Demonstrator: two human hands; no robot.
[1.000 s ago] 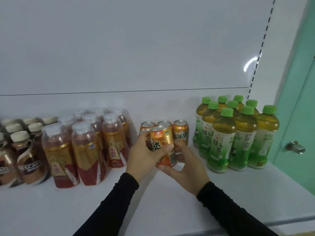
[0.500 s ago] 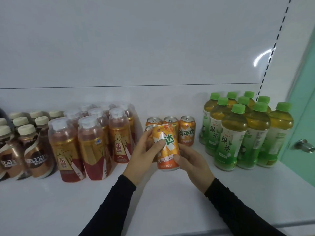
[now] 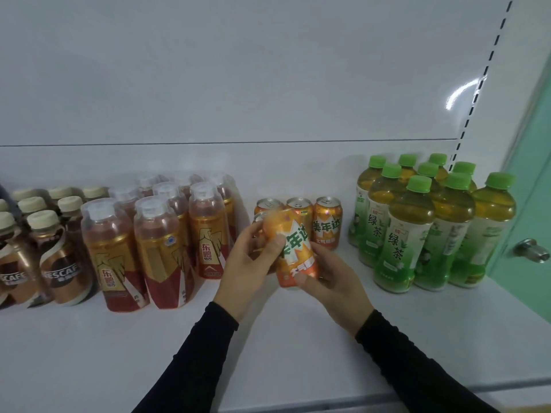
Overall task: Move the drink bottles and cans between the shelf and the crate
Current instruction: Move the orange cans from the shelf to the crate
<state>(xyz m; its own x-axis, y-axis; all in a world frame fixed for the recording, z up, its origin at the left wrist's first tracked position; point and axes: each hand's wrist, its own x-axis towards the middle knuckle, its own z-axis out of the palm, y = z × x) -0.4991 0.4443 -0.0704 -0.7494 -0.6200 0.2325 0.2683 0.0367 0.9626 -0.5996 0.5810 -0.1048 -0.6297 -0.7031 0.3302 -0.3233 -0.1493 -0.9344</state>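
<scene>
Shelf (image 3: pixel 298 353), white: front edge nearest the camera, 2 black sleeves reaching in over it.

Left hand (image 3: pixel 250 263): grips the orange can (image 3: pixel 295 248) from its left side, thumb curled across the can's upper front.

Right hand (image 3: pixel 334 278): grips the same can low on its right side, thumb pressed on the bottom front.

Orange can: held between both hands just above the shelf, tilted with its top leaning left, its top blurred.

Row of 3 orange cans (image 3: pixel 298 213): upright on the shelf right behind the held can. A 4th can top shows behind the left hand, mostly hidden.

Red-and-gold bottles (image 3: pixel 158 242): shrink-wrapped pack, left of the cans.

Coffee bottles (image 3: pixel 44 248): brown with cream caps, far left.

Green tea bottles (image 3: pixel 423 222): green-capped cluster, right of the cans.

Door (image 3: pixel 536 204): pale green, with a metal knob, at the far right.
</scene>
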